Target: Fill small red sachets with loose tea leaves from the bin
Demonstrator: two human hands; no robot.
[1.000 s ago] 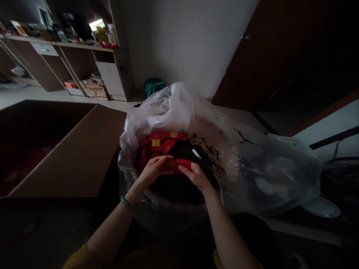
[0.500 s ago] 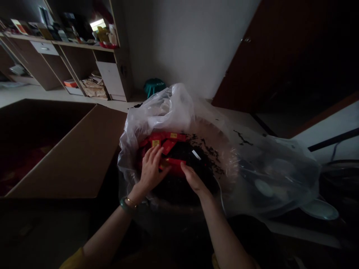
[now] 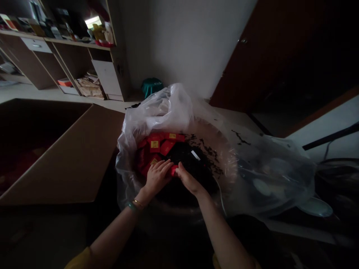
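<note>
In front of me a clear plastic bag (image 3: 177, 102) lines a round tub (image 3: 215, 138) that holds dark loose leaves, which look like tea (image 3: 185, 190). Between my two hands, low over the leaves, is a small red packet (image 3: 173, 170). My left hand (image 3: 158, 175) has its fingers closed over the packet's left end and hides that part. My right hand (image 3: 188, 179) pinches the other end with thumb and fingers. Several red packets with yellow labels (image 3: 155, 144) lie heaped at the tub's far left, just beyond my left hand.
A large open cardboard box (image 3: 64, 153) stands at the left with red things inside. A small white strip (image 3: 195, 155) lies on the leaves. Plastic sheeting (image 3: 269, 168) spreads to the right. Behind are a cluttered desk (image 3: 67, 43), a green bag-like object (image 3: 151, 86) and a dark door (image 3: 252, 56).
My left hand has moved right and down, and its fingers have closed over the red packet. Less of the packet shows now. The camera view has shifted slightly.
</note>
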